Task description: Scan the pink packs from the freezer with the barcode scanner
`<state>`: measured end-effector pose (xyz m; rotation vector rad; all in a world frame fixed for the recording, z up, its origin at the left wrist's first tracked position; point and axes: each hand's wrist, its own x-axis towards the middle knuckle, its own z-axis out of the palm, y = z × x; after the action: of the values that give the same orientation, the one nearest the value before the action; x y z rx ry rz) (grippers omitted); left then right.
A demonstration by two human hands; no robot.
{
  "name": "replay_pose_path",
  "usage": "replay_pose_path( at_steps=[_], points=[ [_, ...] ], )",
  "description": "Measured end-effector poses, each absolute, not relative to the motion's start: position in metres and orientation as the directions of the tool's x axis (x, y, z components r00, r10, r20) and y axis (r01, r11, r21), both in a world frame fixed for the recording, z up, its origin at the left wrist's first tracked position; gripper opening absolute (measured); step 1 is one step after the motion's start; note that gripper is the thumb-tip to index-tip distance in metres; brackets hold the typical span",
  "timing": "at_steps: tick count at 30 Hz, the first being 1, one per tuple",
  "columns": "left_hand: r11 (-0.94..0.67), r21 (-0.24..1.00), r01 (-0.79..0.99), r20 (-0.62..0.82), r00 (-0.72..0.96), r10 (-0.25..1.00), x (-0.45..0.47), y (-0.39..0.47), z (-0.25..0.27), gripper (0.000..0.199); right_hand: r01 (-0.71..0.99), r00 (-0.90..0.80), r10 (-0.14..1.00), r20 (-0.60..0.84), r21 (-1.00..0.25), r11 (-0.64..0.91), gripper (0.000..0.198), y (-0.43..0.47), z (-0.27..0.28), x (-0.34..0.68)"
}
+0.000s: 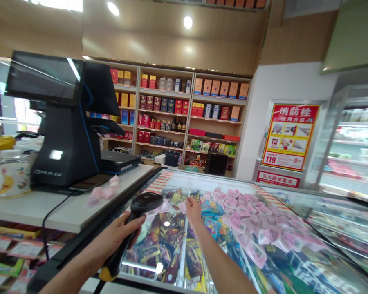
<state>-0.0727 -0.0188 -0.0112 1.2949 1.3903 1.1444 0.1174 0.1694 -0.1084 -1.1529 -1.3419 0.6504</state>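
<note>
- Left hand [122, 230]: fingers wrapped round the handle of the scanner [147, 201]. Handle grip leaves the head free, tipped right toward the other hand.
- Right hand [194, 210]: closed, apparently pinching a pink pack [182, 207] at the fingertips; exact contact too small to confirm. Position just right of the scanner head presumably lets a label face it.
- Pile [251, 218] of similar packs: right of the right hand, on the freezer [199, 179] glass; flat top likely serves as a work surface within reach. Barcodes visible.
- Loose packs [103, 192]: left, on the counter [58, 216] beside the terminal [64, 139], well apart from the pile, perhaps to keep groups distinct.
</note>
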Motion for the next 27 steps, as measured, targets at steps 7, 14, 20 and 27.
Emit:
replay_pose_path(
  at_steps=[7, 14, 20, 27],
  points=[
    [0.038, 0.99, 0.137, -0.031, -0.055, 0.998, -0.076, -0.024, -0.011, 0.032, 0.584, 0.121, 0.879, 0.461, -0.749, 0.313, 0.029, 0.158, -0.106, 0.059],
    [0.047, 0.983, 0.175, -0.039, -0.045, 0.998, -0.066, -0.013, -0.011, 0.035, 0.584, 0.042, 0.853, 0.521, -0.705, 0.402, 0.037, 0.173, -0.098, 0.066],
    [0.038, 0.985, 0.168, -0.039, 0.002, 0.999, -0.056, -0.005, -0.018, 0.035, 0.943, -0.021, 0.839, 0.543, -0.269, 0.198, 0.041, 0.205, -0.074, 0.159],
    [0.006, 0.963, 0.27, -0.023, 0.06, 0.998, -0.049, 0.004, -0.027, 0.041, 0.993, -0.086, 0.921, 0.38, -0.045, 0.111, 0.031, 0.212, -0.071, 0.2]
  ],
)
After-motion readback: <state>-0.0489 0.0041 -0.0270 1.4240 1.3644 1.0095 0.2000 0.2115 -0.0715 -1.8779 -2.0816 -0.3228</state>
